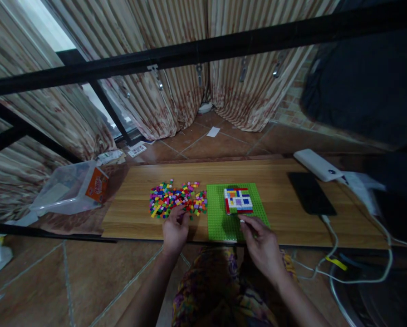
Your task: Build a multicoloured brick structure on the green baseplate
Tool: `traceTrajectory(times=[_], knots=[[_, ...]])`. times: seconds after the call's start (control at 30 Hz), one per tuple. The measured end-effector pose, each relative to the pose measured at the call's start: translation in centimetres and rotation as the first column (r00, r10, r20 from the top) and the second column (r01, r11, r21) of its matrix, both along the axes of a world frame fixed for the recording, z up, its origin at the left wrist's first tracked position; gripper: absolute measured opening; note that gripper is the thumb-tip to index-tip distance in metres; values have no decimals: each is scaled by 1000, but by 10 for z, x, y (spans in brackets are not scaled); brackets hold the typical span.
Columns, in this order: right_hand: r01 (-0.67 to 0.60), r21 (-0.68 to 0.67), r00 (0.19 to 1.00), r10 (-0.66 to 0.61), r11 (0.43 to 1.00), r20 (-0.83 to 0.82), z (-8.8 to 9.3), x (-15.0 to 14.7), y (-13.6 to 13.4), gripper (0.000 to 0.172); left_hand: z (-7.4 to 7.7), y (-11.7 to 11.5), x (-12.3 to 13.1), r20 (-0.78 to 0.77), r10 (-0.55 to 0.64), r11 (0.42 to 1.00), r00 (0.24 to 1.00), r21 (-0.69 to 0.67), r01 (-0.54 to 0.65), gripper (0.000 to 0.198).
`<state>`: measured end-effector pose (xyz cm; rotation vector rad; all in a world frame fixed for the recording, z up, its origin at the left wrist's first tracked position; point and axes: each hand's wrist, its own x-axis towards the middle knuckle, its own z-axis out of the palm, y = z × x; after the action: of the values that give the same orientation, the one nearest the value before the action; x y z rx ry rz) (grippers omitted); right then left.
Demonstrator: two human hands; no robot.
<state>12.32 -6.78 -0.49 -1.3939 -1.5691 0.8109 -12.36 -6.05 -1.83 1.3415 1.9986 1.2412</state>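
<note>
A green studded baseplate (215,213) lies on the wooden board. On it sits a rectangular build of small bricks (237,200), mostly white with red edges and some blue, orange and purple. My right hand (260,240) is over the plate's lower right, thumb and finger closed on a small white brick (242,221). Left of the plate spreads a pile of loose coloured bricks (165,195). My left hand (176,230) is at the pile's near edge with its fingers curled together; what they hold, if anything, is too small to make out.
On the board's right are a black phone (310,193) and a white power bank (317,164), with a white cable (335,234) trailing off the front edge. A clear plastic box (67,188) stands at the left. A black metal bar (189,52) crosses above.
</note>
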Motion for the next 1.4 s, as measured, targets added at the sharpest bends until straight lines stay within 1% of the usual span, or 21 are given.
traceTrajectory(times=[0.13, 0.27, 0.37, 0.47, 0.6, 0.73, 1.0, 1.2, 1.4], knots=[[55, 59, 993, -60, 997, 103, -3, 13, 8, 30, -3, -4, 0, -33, -29, 999, 999, 43, 31, 27], [101, 148, 978, -125, 984, 167, -4, 12, 23, 28, -11, -7, -1, -65, -28, 997, 997, 71, 33, 27], [109, 245, 975, -152, 963, 161, -7, 5, 35, 24, -15, -7, -2, -96, -20, 997, 995, 77, 27, 27], [147, 289, 972, -192, 946, 133, -15, -1, 42, 20, -15, -7, -2, -132, -16, 997, 991, 73, 26, 26], [207, 270, 966, -240, 940, 95, -26, -7, 45, 18, -14, -7, -2, -164, -26, 997, 986, 69, 37, 25], [265, 208, 960, -278, 942, 38, -32, -7, 45, 19, -14, -7, -2, -187, -29, 996, 982, 77, 44, 24], [302, 118, 952, -293, 946, -86, -34, -4, 50, 18, -12, -6, -2, -197, -20, 997, 980, 69, 34, 24], [308, 91, 946, -294, 947, -140, -34, -5, 52, 18, -14, -6, -2, -193, -28, 996, 981, 73, 43, 25], [326, 56, 936, -314, 944, -159, -32, -7, 53, 19, -13, -7, -3, -188, -36, 997, 982, 66, 50, 24]])
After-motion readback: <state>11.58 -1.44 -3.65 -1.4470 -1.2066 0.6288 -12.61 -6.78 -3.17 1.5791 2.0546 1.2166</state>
